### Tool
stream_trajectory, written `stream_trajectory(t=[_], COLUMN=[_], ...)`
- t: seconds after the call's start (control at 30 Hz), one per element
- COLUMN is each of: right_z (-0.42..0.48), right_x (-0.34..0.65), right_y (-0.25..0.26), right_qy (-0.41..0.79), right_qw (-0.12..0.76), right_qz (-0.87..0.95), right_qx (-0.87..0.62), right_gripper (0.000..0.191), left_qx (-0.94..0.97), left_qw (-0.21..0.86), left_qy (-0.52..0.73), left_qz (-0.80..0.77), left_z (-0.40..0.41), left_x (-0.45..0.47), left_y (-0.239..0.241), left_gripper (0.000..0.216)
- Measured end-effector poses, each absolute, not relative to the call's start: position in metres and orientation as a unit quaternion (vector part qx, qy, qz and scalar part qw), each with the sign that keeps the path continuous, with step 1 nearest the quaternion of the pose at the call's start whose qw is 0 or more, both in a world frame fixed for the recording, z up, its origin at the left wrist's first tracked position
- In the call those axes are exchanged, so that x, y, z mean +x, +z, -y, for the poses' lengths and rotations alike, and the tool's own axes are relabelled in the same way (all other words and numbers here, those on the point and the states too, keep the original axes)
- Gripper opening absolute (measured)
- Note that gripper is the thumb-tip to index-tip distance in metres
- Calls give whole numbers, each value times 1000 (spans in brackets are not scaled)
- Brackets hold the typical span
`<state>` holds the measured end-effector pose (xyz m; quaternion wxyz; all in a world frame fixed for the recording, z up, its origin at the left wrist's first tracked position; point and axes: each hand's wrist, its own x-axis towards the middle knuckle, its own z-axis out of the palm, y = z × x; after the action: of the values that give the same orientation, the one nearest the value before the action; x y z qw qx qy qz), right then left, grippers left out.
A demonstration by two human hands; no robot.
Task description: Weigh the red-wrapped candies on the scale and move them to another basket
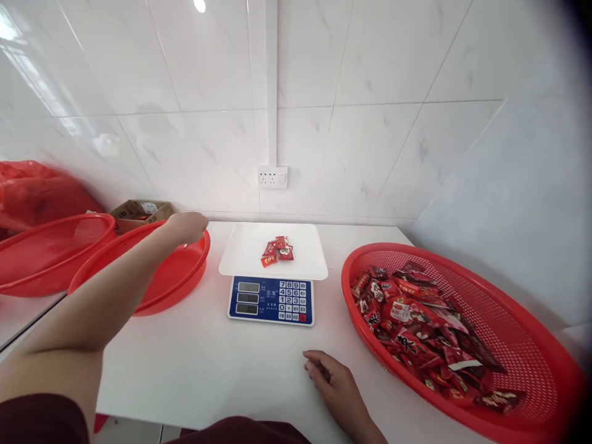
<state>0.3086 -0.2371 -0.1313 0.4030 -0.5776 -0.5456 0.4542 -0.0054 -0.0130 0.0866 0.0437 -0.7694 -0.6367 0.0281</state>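
My left hand [187, 226] reaches far out over the rim of a red plastic basket [178, 277] at the left; its fingers curl downward and whether they hold anything is hidden. My right hand [330, 376] rests on the white table [198, 364], fingers loosely curled, nothing seen in it. Between the hands stands a blue-faced digital scale [271, 300] with a white pan [240, 253] carrying a few red wrapped candies [278, 250]. To the right, a large red basket [518, 308] holds several red and dark candy packets [416, 327].
A second red basket [50, 246] sits further left, with an open cardboard box [139, 211] behind it and a red plastic bag [37, 191] at the far left. A wall socket [272, 177] is above the scale on the white tiled wall.
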Motion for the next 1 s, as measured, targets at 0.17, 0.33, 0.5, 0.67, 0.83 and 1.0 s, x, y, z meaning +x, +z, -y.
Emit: stream_trajectory(t=[0.17,0.33,0.5,0.67,0.83,1.0], right_z=[233,234,237,237,237,236], right_x=[307,307,309,310,310,310], right_y=[-129,-131,-138,-138,-137,-135], right_qy=[468,457,429,428,438,444], right_qw=[409,422,436,441,436,423], right_qz=[533,532,541,544,542,549], right_qx=[-574,-574,-577,-571,-569,-568], right_gripper=[24,22,19,19,20,20], left_qx=[-795,-879,-873,-872,-855,-818], left_qw=[6,-69,-83,-78,-48,-20], left_qy=[47,25,38,-2,-70,-120], left_qz=[605,471,479,483,512,563], left_z=[23,28,22,10,9,23], left_x=[-2,73,119,117,85,38], left_y=[78,40,17,13,26,45], left_gripper=[18,56,64,38,31,28])
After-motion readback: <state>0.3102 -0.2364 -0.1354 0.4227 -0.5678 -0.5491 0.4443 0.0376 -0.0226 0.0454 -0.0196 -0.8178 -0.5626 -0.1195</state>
